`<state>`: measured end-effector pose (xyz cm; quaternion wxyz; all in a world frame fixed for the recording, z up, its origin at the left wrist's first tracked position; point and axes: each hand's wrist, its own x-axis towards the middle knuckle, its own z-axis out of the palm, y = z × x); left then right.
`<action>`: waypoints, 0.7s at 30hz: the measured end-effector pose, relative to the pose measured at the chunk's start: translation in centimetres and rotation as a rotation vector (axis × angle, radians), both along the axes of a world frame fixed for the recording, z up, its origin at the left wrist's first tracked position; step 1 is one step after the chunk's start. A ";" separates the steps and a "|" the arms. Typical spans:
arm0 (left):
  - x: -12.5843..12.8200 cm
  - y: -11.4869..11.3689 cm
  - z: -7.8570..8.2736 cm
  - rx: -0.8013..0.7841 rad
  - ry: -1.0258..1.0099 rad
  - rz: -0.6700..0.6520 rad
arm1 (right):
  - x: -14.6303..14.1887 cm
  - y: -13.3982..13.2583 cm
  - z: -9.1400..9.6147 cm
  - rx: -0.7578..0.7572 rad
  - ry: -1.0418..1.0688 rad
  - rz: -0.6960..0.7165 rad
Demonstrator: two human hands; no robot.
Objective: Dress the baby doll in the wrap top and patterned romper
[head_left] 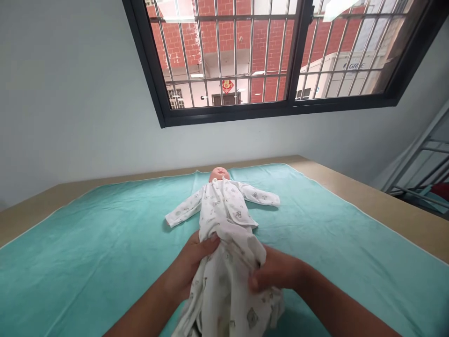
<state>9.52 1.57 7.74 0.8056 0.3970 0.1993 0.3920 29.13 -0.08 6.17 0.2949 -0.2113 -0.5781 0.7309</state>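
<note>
A baby doll [219,173] lies on its back on a teal cloth [87,243], head toward the window, dressed in a white printed top [224,201] with both sleeves spread out. Over its lower body is bunched a pair of white printed trousers [224,290]. My left hand [191,267] grips the left side of the trousers near the waist, fingers curled into the fabric. My right hand [277,271] pinches the right side of the same garment. The doll's legs are hidden under the fabric.
The teal cloth covers a beige table [386,206] whose edge runs along the back and right. A white wall and a barred window [266,56] stand behind. A metal frame [421,178] is at the far right.
</note>
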 end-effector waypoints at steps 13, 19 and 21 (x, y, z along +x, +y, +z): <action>-1.3 1.0 -0.2 0.113 0.130 -0.154 | 0.4 0.8 -1.6 -0.092 0.349 -0.273; -1.2 0.3 -0.1 -0.027 0.026 0.044 | 0.2 0.6 -1.6 -0.060 0.185 0.041; -1.2 0.2 0.5 -0.035 0.076 0.040 | 0.6 0.7 -1.8 -0.085 0.200 0.039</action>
